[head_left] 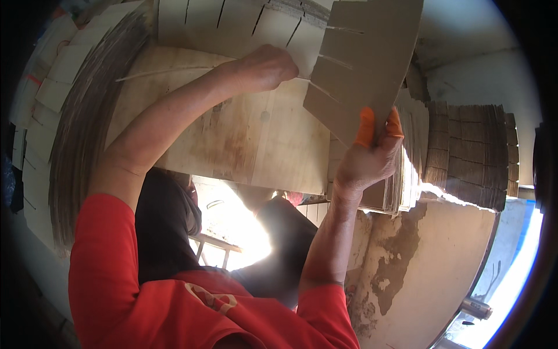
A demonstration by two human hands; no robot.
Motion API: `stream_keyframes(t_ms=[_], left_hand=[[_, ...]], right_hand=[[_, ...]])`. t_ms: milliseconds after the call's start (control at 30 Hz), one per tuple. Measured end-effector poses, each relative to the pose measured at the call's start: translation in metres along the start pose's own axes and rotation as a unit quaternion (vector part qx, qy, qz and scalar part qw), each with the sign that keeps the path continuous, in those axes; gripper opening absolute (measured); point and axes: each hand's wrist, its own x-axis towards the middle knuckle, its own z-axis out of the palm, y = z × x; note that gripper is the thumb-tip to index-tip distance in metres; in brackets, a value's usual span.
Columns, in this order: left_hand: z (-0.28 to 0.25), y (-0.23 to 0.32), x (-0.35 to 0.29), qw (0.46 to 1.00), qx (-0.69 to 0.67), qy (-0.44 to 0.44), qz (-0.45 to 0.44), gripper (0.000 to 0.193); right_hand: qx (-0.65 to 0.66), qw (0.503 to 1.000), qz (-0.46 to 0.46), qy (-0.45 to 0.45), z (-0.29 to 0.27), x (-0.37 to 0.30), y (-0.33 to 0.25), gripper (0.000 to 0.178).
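My right hand (370,154), with orange finger covers on its fingertips, grips a slotted cardboard sheet (372,64) by its lower edge. The sheet is tilted up above the right side of the wooden board (279,134). Several narrow slots run in from its left edge. To the left of it, my left hand (268,68) is closed over the far part of the board, and whatever its fingers hold is hidden. A thin pale strip (157,72) runs leftward from behind my left forearm. Beyond that hand lies another slotted cardboard sheet (238,23).
Tall stacked cardboard (96,104) lines the left side. At the right are a nearer cardboard stack (392,195) and a bundle of slotted cardboard (468,154). A wall with peeling paint (436,250) stands below them. My legs are under the board's near edge.
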Motion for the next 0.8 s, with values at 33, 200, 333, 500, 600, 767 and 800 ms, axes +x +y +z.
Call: stream_keyframes(t_ms=[33, 200, 333, 500, 600, 767, 800], left_hand=[[-0.001, 0.004, 0.000, 1.000, 0.005, -0.019, -0.006, 0.007], [-0.002, 0.009, -0.005, 1.000, 0.023, -0.009, -0.013, 0.006], [-0.006, 0.021, 0.000, 1.000, 0.013, -0.012, -0.003, 0.005], [-0.017, 0.046, 0.003, 0.999, 0.010, -0.048, 0.003, 0.003], [-0.032, 0.067, 0.001, 0.998, -0.008, -0.031, 0.048, 0.005], [-0.039, 0.099, -0.008, 0.991, 0.050, 0.043, 0.120, 0.009], [-0.038, 0.099, -0.012, 0.992, 0.048, 0.023, 0.118, 0.011]], right_hand=[[-0.018, 1.000, -0.014, -0.001, 0.000, 0.000, 0.001, 0.033], [-0.038, 0.999, -0.018, -0.014, -0.005, 0.002, -0.001, 0.032], [-0.047, 0.995, -0.088, 0.018, 0.000, -0.002, 0.010, 0.031], [-0.031, 0.997, -0.053, -0.038, 0.009, -0.010, 0.012, 0.029], [-0.041, 0.996, -0.037, -0.064, 0.017, -0.016, 0.019, 0.025], [-0.027, 0.988, 0.043, -0.147, 0.023, -0.025, 0.028, 0.021], [-0.034, 0.981, 0.075, -0.174, 0.023, -0.025, 0.028, 0.020]])
